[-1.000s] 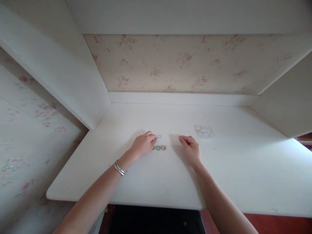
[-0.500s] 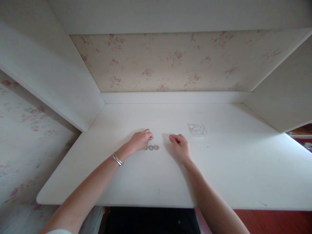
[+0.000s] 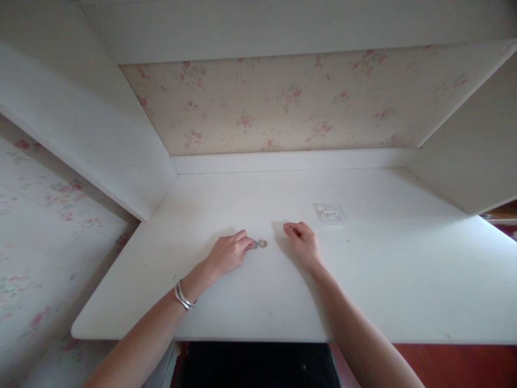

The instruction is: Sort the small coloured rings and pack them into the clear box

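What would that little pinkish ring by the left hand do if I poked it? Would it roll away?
The pinkish ring seems to lie flat on the white table, so it would probably slide, not roll. Stood on edge, its round shape might roll. Being so small, it's likely light and easily nudged.

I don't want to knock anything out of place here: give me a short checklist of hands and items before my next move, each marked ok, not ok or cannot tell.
1. Left hand at the grey ring: ok, fingertips are at it.
2. Grey ring firmly gripped: cannot tell.
3. Grey ring fully in view: not ok, the fingers cover part of it.
4. Pale brownish ring clear of both hands: ok, it lies on the desk just right of the grey one.
5. Right hand empty: cannot tell, its fingers are curled.
6. Clear plastic packet away from both hands: ok, it lies beyond the right hand.
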Demonstrator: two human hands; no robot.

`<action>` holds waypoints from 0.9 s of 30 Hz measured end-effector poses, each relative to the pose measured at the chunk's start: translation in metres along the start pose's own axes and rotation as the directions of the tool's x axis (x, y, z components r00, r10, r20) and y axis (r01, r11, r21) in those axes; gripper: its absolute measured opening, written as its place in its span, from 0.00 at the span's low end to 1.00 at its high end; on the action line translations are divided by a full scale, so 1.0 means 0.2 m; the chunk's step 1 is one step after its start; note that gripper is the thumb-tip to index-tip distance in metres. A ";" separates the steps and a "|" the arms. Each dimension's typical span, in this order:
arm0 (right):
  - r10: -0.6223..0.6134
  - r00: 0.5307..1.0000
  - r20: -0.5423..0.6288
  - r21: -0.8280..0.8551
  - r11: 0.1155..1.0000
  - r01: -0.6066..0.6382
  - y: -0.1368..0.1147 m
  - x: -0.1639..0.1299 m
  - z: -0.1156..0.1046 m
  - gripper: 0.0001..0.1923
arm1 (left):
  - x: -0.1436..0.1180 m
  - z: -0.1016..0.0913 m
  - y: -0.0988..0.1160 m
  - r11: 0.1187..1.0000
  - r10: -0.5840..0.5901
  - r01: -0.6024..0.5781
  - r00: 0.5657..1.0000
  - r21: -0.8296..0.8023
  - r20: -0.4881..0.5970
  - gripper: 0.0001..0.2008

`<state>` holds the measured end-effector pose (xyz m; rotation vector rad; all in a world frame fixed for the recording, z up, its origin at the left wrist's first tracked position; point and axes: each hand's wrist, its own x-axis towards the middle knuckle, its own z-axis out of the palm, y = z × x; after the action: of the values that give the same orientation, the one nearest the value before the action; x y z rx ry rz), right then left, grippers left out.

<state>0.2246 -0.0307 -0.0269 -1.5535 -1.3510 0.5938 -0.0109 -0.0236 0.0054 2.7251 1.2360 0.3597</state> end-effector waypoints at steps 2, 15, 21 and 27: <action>0.001 1.000 0.001 -0.005 1.000 -0.001 0.00 0.00 0.00 0.19 | 0.00 0.01 0.00 1.000 -0.005 0.005 1.000 0.003 -0.005 0.15; -0.006 1.000 -0.001 -0.014 1.000 0.006 0.00 0.00 0.00 0.19 | 0.01 0.05 0.00 1.000 -0.016 0.016 1.000 -0.010 -0.003 0.16; -0.006 1.000 0.003 -0.002 1.000 0.006 0.00 0.00 0.00 0.19 | 0.00 0.05 0.01 1.000 -0.011 0.011 1.000 0.021 0.007 0.16; -0.008 1.000 0.000 -0.011 1.000 0.008 0.01 0.00 0.00 0.19 | -0.03 0.00 0.00 0.999 -0.048 0.047 0.998 -0.023 -0.045 0.15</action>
<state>0.2253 -0.0297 -0.0287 -1.5562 -1.3626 0.5821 -0.0143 -0.0279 0.0050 2.6790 1.2974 0.4292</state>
